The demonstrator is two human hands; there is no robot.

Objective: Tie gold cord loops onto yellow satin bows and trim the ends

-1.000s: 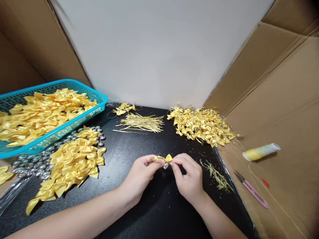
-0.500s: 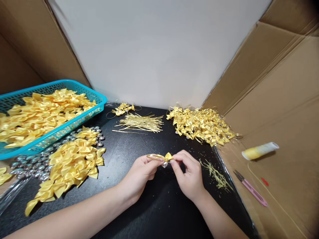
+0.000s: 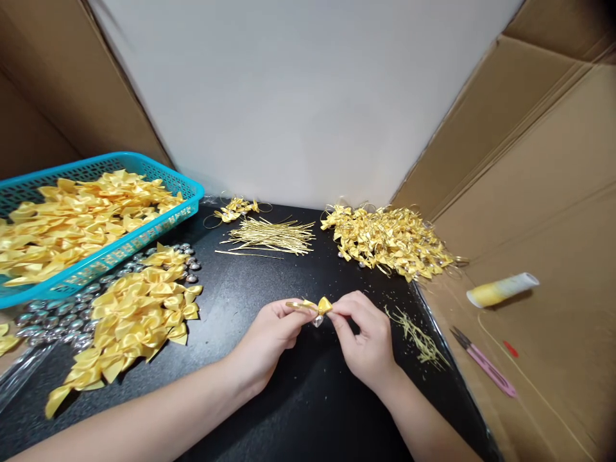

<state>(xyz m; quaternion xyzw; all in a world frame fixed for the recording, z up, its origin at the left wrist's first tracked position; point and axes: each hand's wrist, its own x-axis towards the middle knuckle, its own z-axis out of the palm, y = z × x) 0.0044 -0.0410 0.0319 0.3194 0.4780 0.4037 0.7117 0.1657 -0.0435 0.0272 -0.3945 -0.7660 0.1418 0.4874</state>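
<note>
A small yellow satin bow (image 3: 325, 305) is held between my two hands above the black tabletop. My left hand (image 3: 282, 324) pinches its left side, where a gold cord loop sticks out over the fingers. The thumb and forefinger of my right hand (image 3: 363, 330) close on the bow's right end. Below the bow's middle hangs a shiny clear bead (image 3: 317, 321). Fingertips hide part of the bow and cord. Beyond my hands lies a bundle of gold cord lengths (image 3: 274, 236).
Left stands a turquoise basket (image 3: 196, 196) of yellow bows; beside it are loose bows (image 3: 139, 314) and shiny beads (image 3: 62, 314). A heap of looped bows (image 3: 389, 244) lies back right. Cord clippings (image 3: 418, 340), pink thread snips (image 3: 484, 362) and a thread spool (image 3: 503, 290) lie right.
Both hands stay in nearly the same place. The bow and its cord loop have turned slightly between the fingers. The whole view has shifted a little.
</note>
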